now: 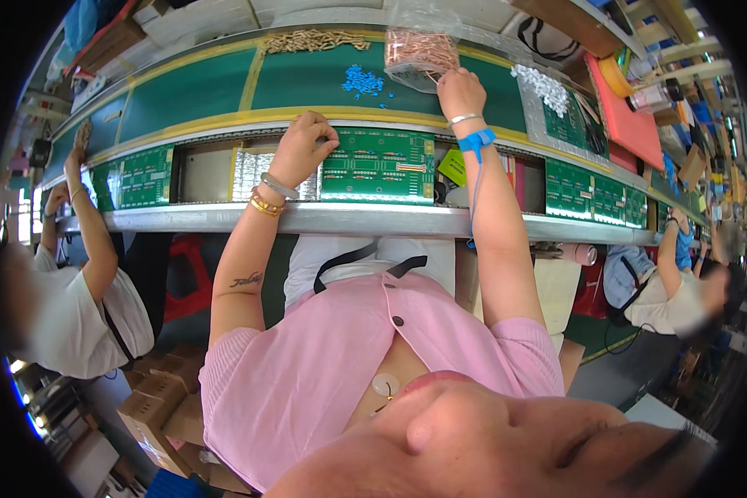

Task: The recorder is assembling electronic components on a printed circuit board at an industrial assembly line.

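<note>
My left hand [300,153], fingers curled at the green circuit board's [378,166] upper left corner, my right fingertips [445,80] at the clear bag of copper-coloured components [422,51] (any grasp, I cannot tell)

Single head-worn fisheye view, downward from close above the workbench [187,93].

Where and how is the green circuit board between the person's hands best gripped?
Probably by its short left and right edges, from above: the circuit board lies flat, with open spaces beyond both ends, while its near long edge runs along the metal rail. Avoid the top face, which carries components. The left hand is at the upper-left corner.
</note>
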`<action>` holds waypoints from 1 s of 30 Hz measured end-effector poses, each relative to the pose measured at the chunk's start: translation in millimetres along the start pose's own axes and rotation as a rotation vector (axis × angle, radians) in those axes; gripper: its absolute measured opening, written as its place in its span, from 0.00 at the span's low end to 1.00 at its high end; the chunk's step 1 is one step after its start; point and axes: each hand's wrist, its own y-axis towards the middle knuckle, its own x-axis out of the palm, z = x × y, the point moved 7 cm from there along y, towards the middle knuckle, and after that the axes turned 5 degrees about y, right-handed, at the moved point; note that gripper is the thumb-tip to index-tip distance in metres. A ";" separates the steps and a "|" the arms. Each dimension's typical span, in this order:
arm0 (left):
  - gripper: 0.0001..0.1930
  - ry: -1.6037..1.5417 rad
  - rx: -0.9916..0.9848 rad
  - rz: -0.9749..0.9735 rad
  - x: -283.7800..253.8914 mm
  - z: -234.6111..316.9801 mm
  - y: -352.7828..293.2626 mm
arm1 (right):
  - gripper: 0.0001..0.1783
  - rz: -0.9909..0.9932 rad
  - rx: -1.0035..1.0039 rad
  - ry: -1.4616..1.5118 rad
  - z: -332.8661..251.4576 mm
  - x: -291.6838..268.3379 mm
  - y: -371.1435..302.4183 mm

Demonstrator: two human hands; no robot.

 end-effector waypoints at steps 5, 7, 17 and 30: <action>0.04 0.077 0.054 0.015 -2.5 0.3 -4.6 | 0.06 0.089 -0.129 0.306 -5.7 -13.8 -6.2; 0.04 0.071 0.077 0.006 0.9 -0.2 -2.4 | 0.06 0.053 -0.100 0.474 1.5 -9.6 -3.0; 0.03 0.120 0.058 -0.038 6.7 4.3 -2.9 | 0.16 -0.607 0.304 1.672 3.2 15.5 -10.3; 0.05 0.179 0.171 -0.018 9.0 11.6 -2.2 | 0.07 -0.606 0.122 1.510 -11.9 -14.6 -98.2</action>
